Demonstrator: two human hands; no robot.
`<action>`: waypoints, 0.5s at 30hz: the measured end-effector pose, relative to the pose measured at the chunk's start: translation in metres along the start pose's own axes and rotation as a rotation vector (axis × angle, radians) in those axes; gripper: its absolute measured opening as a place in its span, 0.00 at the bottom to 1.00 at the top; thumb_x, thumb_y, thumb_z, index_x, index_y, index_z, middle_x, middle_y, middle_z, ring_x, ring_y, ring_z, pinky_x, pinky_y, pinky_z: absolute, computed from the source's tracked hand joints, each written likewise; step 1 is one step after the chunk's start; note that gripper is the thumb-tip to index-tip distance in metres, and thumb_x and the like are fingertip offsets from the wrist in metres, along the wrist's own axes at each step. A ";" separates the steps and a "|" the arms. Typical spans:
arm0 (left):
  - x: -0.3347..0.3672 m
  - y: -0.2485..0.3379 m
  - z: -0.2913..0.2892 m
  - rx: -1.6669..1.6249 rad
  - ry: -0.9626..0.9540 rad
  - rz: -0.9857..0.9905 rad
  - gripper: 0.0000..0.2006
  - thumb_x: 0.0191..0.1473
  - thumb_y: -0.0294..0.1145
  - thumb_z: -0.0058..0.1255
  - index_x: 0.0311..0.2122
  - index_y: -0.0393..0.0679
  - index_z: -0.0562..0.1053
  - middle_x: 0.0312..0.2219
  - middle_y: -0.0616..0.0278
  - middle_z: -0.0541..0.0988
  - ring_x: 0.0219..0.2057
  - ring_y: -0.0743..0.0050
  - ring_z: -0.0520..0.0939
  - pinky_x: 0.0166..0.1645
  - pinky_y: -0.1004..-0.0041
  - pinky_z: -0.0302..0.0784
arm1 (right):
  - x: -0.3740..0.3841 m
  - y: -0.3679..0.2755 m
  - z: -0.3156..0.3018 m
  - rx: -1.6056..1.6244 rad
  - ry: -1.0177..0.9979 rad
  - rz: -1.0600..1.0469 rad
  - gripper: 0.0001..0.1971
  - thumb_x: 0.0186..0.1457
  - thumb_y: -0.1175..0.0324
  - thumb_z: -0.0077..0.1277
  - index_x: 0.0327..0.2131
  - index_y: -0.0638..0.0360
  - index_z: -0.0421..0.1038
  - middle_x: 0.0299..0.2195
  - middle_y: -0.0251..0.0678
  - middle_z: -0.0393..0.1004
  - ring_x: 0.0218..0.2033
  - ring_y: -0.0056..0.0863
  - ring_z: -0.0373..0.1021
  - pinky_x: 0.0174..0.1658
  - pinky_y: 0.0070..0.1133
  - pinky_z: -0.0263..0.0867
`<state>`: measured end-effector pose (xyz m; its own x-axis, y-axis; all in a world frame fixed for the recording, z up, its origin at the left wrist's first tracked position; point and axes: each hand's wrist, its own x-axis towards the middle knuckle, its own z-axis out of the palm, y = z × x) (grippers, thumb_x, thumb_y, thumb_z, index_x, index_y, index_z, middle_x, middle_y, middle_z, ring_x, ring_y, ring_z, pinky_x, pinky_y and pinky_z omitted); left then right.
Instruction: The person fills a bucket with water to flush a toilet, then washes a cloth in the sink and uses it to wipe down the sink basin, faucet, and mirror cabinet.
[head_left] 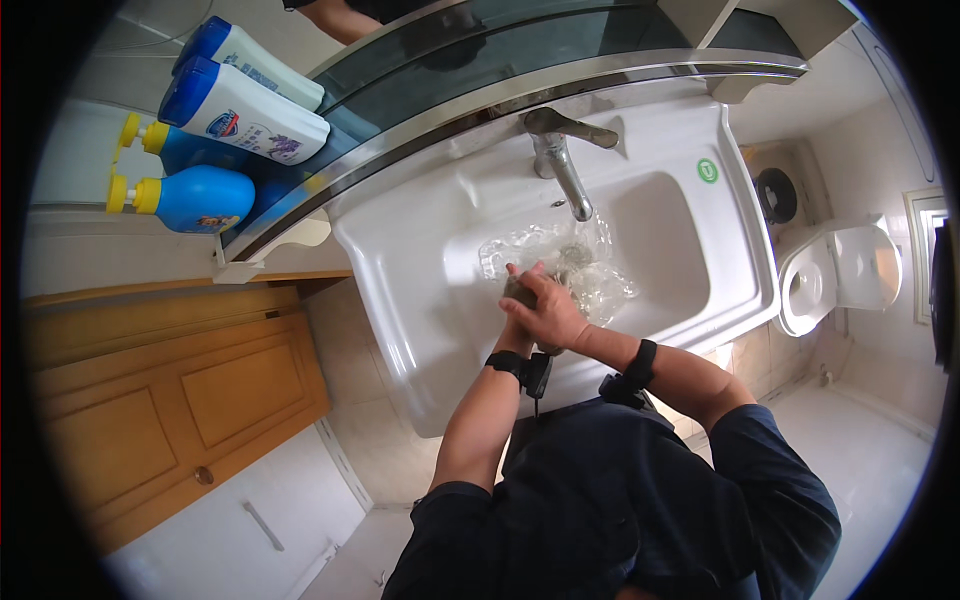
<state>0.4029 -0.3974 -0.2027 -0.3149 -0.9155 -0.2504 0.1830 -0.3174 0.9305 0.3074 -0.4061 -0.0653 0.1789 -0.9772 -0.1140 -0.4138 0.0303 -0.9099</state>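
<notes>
Over the white sink (420, 290), my two hands are close together. My right hand (553, 312) lies across a small grey-brown thing (520, 291), its fingers curled over it. My left hand (516, 335) is underneath, mostly covered by the right, with a few pink fingertips showing beyond. The grey-brown thing looks soft or rounded, but its kind cannot be made out. Just beyond my hands, water splashes under the metal faucet (566, 180). Something greyish is blurred within that splash. Black bands circle both my wrists.
Blue and white bottles (262, 112) and a blue pump bottle (205, 198) with a yellow top stand on the glass shelf (400, 100) at the far left. A wooden cabinet door (190, 400) is left of the sink. The toilet (808, 285) stands at the right.
</notes>
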 end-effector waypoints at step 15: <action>0.001 0.041 0.009 0.709 0.330 -0.108 0.29 0.46 0.39 0.59 0.54 0.47 0.64 0.48 0.48 0.69 0.51 0.50 0.68 0.52 0.62 0.67 | 0.021 0.123 -0.112 -0.978 0.126 0.223 0.31 0.52 0.51 0.53 0.58 0.45 0.59 0.51 0.42 0.61 0.53 0.43 0.59 0.45 0.40 0.67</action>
<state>0.4015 -0.4093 -0.1620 0.0159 -0.9500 -0.3118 -0.5053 -0.2767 0.8174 0.1603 -0.4463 -0.1354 -0.0643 -0.9870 -0.1471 -0.9864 0.0852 -0.1406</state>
